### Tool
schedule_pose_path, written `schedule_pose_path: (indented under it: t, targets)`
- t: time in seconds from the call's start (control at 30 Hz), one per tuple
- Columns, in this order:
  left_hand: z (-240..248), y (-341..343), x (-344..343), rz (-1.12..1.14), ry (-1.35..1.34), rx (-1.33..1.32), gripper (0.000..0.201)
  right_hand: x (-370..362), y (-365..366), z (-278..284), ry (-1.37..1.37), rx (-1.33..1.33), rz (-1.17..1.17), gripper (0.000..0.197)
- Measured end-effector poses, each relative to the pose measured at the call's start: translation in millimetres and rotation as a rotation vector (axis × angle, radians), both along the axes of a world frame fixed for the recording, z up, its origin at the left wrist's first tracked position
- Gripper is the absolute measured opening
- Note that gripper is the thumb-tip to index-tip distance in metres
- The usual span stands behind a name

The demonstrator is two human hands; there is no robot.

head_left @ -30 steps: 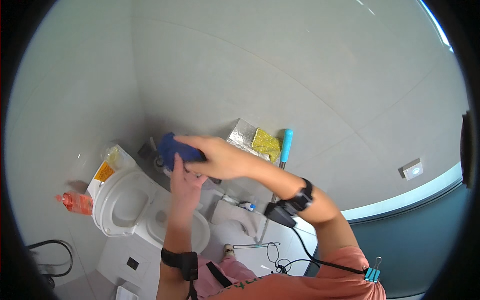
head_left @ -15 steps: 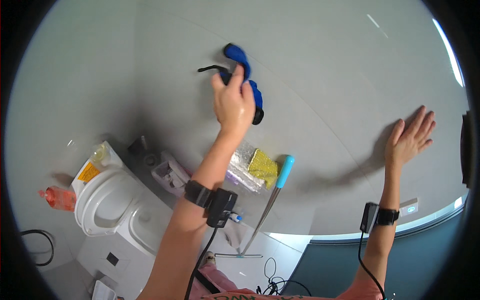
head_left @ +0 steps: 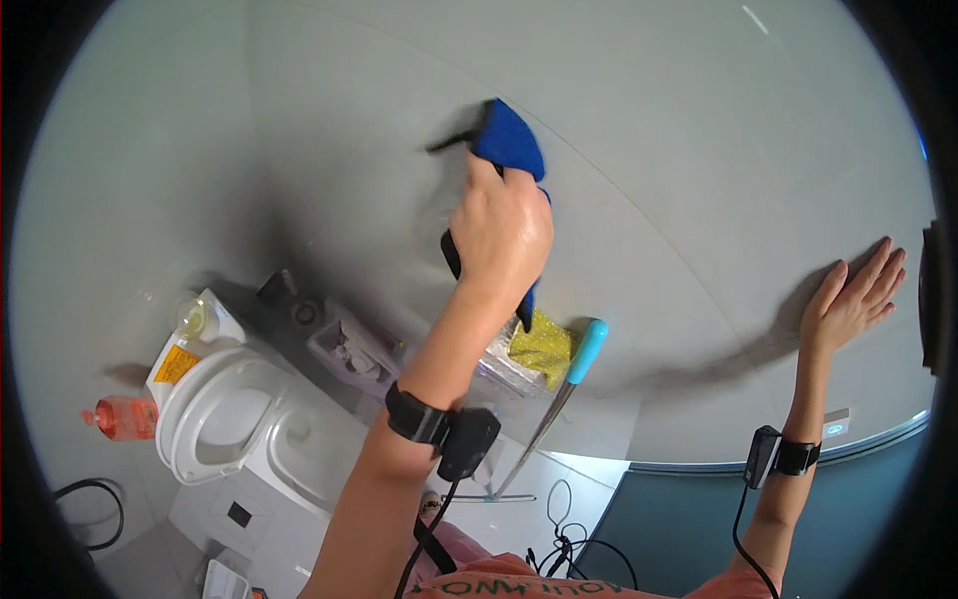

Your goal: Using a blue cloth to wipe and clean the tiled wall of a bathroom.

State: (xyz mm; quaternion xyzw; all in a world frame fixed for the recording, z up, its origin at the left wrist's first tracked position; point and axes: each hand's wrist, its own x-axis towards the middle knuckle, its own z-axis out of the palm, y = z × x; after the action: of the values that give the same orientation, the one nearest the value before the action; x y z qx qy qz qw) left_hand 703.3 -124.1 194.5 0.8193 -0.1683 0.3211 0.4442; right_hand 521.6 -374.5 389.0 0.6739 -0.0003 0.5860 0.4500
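My left hand grips a blue cloth and presses it against the grey tiled wall above the toilet. A black edge of the cloth pokes out below my fist. My right hand lies flat against the same wall far to the right, fingers spread, holding nothing. Both wrists wear black bands with cables.
A white toilet with its seat down stands lower left. An orange bottle sits beside it. A shelf holds a yellow sponge and clear containers. A blue-handled tool leans on the wall. Cables lie on the floor.
One second ago both hands held the cloth low near the shelf. My left hand has since lifted it onto the wall, and my right hand has moved out and flattened against the wall.
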Motion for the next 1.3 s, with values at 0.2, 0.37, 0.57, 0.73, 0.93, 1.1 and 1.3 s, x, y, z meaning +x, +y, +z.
schedule_pose_path:
  t: [0.2, 0.37, 0.57, 0.73, 0.93, 1.1, 1.3]
  targets:
    - [13, -35, -53, -0.163, -0.128, -0.022, 0.043, 3, 8, 2, -0.003, 0.014, 0.009, 0.058]
    - [-3, -18, -34, -0.069, -0.004, -0.006, 0.044, 7, 4, 0, -0.002, -0.022, 0.003, 0.057]
    - [17, 11, 3, -0.163, -0.152, -0.360, 0.022, 0, 7, -1, 0.001, 0.025, 0.000, 0.058]
    - [15, 47, 39, -0.284, 0.306, -0.444, 0.038, 4, 3, -1, -0.014, 0.016, 0.040, 0.058]
    - [35, 36, 34, -0.201, 0.179, -0.334, 0.037, 1, -2, 1, 0.003, -0.031, 0.046, 0.056]
    - [44, 39, 36, -0.179, 0.199, -0.208, 0.044, 1, -3, 3, 0.014, -0.036, 0.055, 0.056]
    - [50, 40, 28, -0.181, 0.154, -0.163, 0.035, 3, 0, 3, 0.022, -0.032, 0.061, 0.055]
